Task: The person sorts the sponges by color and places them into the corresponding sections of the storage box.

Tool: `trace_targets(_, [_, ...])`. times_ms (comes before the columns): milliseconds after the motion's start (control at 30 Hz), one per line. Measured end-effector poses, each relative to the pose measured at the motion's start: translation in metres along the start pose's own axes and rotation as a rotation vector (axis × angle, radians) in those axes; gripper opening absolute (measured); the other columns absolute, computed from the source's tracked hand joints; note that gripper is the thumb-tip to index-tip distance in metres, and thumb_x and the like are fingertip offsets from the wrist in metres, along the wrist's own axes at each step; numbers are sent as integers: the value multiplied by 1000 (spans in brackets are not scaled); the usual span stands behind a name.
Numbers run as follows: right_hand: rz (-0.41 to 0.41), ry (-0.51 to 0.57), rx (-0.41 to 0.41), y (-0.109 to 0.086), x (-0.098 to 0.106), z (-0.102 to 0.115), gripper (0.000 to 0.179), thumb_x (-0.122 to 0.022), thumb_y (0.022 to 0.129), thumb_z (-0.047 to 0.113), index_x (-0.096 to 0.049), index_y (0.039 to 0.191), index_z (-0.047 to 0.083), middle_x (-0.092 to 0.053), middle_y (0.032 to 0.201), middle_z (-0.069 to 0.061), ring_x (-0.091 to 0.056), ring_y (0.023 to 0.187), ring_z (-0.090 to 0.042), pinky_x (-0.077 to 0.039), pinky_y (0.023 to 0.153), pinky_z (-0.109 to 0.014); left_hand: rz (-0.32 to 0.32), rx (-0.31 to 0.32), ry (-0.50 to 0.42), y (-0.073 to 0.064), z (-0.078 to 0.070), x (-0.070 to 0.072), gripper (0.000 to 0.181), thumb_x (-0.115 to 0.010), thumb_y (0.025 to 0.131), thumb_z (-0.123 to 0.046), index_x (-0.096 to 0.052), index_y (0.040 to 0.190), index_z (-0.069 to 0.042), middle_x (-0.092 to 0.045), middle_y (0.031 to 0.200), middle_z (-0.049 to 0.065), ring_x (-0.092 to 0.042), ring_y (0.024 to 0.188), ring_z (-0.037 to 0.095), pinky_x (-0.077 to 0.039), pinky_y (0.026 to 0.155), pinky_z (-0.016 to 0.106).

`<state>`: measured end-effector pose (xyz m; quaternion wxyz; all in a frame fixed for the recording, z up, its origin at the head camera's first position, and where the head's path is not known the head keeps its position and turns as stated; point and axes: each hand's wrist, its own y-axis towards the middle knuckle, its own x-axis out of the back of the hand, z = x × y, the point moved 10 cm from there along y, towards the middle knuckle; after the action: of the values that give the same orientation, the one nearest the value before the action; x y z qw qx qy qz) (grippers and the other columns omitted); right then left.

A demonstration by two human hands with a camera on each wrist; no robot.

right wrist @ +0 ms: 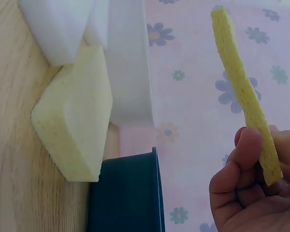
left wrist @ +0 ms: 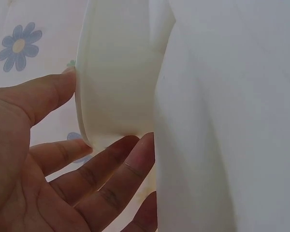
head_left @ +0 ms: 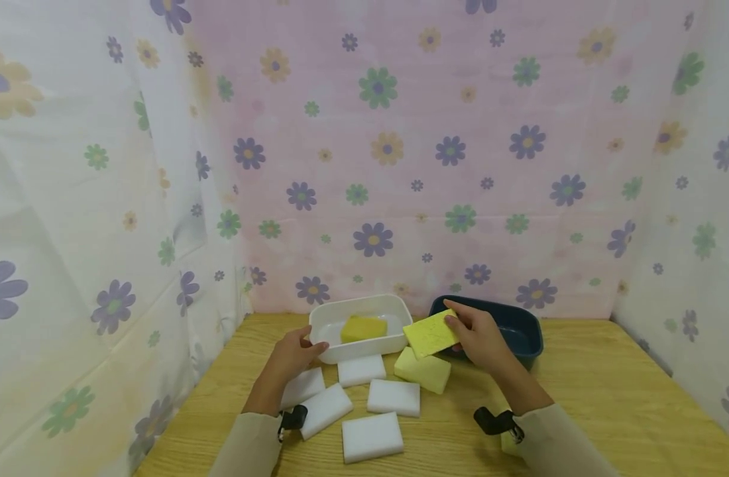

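A thin yellow sponge (head_left: pixel 431 334) is pinched between the thumb and fingers of my right hand (head_left: pixel 479 336), raised near the dark teal bin. The right wrist view shows that sponge (right wrist: pixel 241 87) edge-on and slightly bent. My left hand (head_left: pixel 289 358) holds the left end of a white plastic bin (head_left: pixel 360 350), thumb and fingertips against its rim and wall. Inside that bin lies a darker yellow sponge (head_left: pixel 364 329). Below the held sponge, a thick pale-yellow sponge (head_left: pixel 424 371) rests on the table.
Several white sponge blocks (head_left: pixel 373 437) lie in front of the white bin. The dark teal bin (head_left: pixel 528 338) stands at the back right, partly behind my right hand. Another pale-yellow piece (head_left: pixel 510 445) is mostly hidden by my right wrist. Flowered curtains (head_left: pixel 400 165) surround the wooden table (head_left: pixel 609 397).
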<state>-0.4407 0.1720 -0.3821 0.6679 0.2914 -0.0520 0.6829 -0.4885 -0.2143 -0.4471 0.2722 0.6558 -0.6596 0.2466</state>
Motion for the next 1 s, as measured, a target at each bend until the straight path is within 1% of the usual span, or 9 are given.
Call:
trace_targets(133, [-13,17,-13,9,-4,-2,47,-57,108,22,-51,154,14,-68,97,-15,-65,71,-21,-61,63,-34,6,2,-13,0,0,0,81,-76,94,-43,-42,158,-6,-71,118,15,-70,94,22,-59,84,45])
trace_targets(267, [3,25,-40,20,-12,-7,47,-55,109,21,-49,155,13,-69,104,-15,-66,74,-25,-62,67,-41,4,0,-9,-1,0,2,80,-75,95,-43,-43,157,-5,-71,118,15,-69,94,22,-59,84,45])
trace_targets(367, [29,44,-57,25,-20,-12,49,-54,109,19,-45,157,14,-64,96,-15,-64,75,-33,-62,70,-42,-1,1,-1,-3,-1,3,77,-75,95,-41,-45,156,-6,-72,117,14,-69,96,24,-58,85,46])
trace_targets(467, [40,74,-71,29,-25,-13,50,-54,109,18,-43,158,16,-59,87,-14,-63,76,-37,-62,69,-36,0,1,6,-4,-3,3,76,-75,95,-41,-45,156,-6,-72,117,15,-68,97,25,-58,85,46])
trace_targets(533, [47,85,-61,31,-28,-11,51,-54,109,17,-42,159,13,-58,88,-15,-63,78,-39,-61,68,-33,-1,3,0,-3,-3,3,76,-75,95,-41,-45,156,-7,-72,118,15,-68,98,25,-58,85,46])
trace_targets(633, [48,92,-57,34,-33,-7,53,-55,109,14,-40,159,11,-62,93,-15,-66,82,-34,-61,69,-31,-5,-3,-2,-3,-3,3,76,-75,95,-41,-45,156,-7,-72,119,16,-69,99,25,-58,86,47])
trace_targets(700, [50,75,-63,37,-37,-5,55,-55,108,14,-38,160,12,-61,93,-15,-66,79,-31,-62,71,-32,-7,-9,-3,-2,-4,3,75,-75,95,-40,-46,156,-7,-72,120,16,-69,100,26,-58,87,48])
trace_targets(833, [54,80,-106,41,-47,0,60,-56,108,10,-33,163,15,-54,83,-13,-64,73,-26,-63,74,-34,1,-23,0,-2,-4,1,72,-75,96,-38,-48,155,-7,-73,118,15,-69,99,25,-58,86,48])
trace_targets(1000, [69,157,-174,48,-63,8,67,-53,107,4,-23,166,14,-50,82,-11,-65,76,-25,-62,81,-34,-1,-24,-2,-2,-3,1,72,-75,96,-39,-48,155,-9,-73,115,13,-69,97,24,-57,84,47])
